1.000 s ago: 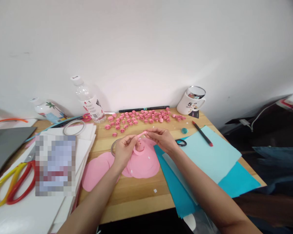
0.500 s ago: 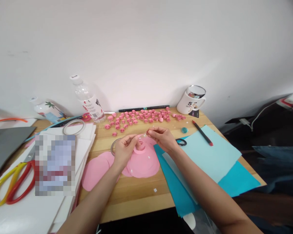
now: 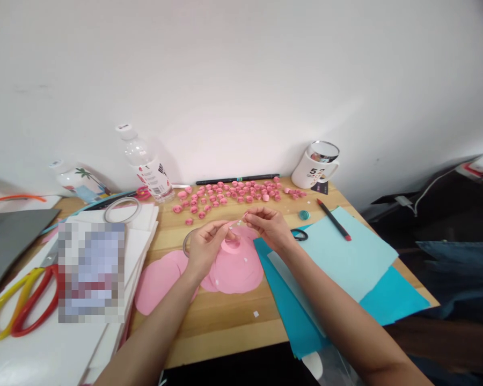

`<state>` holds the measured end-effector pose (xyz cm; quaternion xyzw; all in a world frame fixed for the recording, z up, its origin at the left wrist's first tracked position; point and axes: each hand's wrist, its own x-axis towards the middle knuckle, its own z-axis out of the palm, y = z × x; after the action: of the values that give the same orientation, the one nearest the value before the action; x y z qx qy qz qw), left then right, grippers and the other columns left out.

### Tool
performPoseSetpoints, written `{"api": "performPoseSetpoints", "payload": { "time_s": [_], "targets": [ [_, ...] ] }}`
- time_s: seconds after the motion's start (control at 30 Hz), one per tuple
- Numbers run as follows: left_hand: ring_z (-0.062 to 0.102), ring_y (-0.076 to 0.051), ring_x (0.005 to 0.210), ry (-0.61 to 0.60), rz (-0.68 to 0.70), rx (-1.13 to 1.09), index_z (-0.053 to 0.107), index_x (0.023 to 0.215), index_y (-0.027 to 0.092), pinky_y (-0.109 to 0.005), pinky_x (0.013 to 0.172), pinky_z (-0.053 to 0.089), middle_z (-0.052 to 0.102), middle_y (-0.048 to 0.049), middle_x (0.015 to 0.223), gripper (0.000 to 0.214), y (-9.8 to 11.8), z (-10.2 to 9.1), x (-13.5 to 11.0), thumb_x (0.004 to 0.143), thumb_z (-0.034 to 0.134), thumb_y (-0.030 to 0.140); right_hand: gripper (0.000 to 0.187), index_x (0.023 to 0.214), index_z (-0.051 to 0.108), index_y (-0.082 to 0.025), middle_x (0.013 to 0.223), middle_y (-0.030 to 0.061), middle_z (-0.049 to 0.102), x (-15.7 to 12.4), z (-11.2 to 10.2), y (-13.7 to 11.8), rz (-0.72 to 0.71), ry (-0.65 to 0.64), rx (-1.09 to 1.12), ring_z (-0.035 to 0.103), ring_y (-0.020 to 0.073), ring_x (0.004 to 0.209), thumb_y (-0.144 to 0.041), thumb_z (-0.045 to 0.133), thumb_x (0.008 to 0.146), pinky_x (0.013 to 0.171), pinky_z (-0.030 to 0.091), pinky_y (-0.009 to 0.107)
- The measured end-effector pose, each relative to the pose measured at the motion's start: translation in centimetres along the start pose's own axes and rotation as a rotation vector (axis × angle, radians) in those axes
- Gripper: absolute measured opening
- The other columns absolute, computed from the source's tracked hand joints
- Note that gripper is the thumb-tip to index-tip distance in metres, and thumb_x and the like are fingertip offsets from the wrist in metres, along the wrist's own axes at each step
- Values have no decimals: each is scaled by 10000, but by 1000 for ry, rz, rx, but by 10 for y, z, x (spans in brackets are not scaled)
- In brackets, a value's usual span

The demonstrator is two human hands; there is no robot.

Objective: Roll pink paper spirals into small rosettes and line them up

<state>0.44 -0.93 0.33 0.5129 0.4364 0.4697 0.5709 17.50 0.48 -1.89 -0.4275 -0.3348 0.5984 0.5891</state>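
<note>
My left hand (image 3: pixel 210 244) is closed in a pinch, thumb against fingers, on a pink paper strip (image 3: pixel 230 247) that curls below the fingertips. Facing it, my right hand (image 3: pixel 271 227) pinches a small pink bit at its fingertips, seemingly the strip's rolled end. Fingers partly hide it. Beneath both hands lies a stack of pink paper circles (image 3: pixel 239 276) with tiny white pieces on it. More pink circles (image 3: pixel 156 284) lie to the left, partly under my left forearm. Beyond my hands are many small rolled pink paper roses (image 3: pixel 221 194).
Scissors with red and yellow handles (image 3: pixel 36 300) lie on white papers (image 3: pixel 137 236) at left. Blue sheets (image 3: pixel 346 257) and a black pencil (image 3: pixel 334 220) are at right. A bottle (image 3: pixel 147 166), a mug (image 3: pixel 314 165) and a black pen (image 3: pixel 237 179) stand or lie by the wall.
My right fingertips have shifted very slightly to the right and turned, showing more of the pink bit. My left hand is nearly in the same place.
</note>
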Motion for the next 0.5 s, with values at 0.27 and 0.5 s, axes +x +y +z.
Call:
{"api": "performPoseSetpoints", "payload": {
  "time_s": [0.27, 0.5],
  "targets": [
    [652, -144, 641, 29, 22, 55, 680, 812, 150, -238, 664, 499, 684, -17, 643, 172, 4, 1, 0, 732, 636, 297, 168, 643, 671, -211, 635, -19, 651, 0, 1, 0, -34, -1, 18, 540, 89, 570, -272, 799, 553, 587, 458, 235],
    [530, -82, 464, 110, -5, 143, 685, 750, 148, -181, 469, 398, 621, 16, 543, 194, -1, -2, 2, 720, 627, 331, 186, 666, 704, -203, 706, 13, 687, 2, -1, 2, -1, 30, -4, 556, 98, 599, -311, 803, 550, 580, 473, 232]
  ]
}}
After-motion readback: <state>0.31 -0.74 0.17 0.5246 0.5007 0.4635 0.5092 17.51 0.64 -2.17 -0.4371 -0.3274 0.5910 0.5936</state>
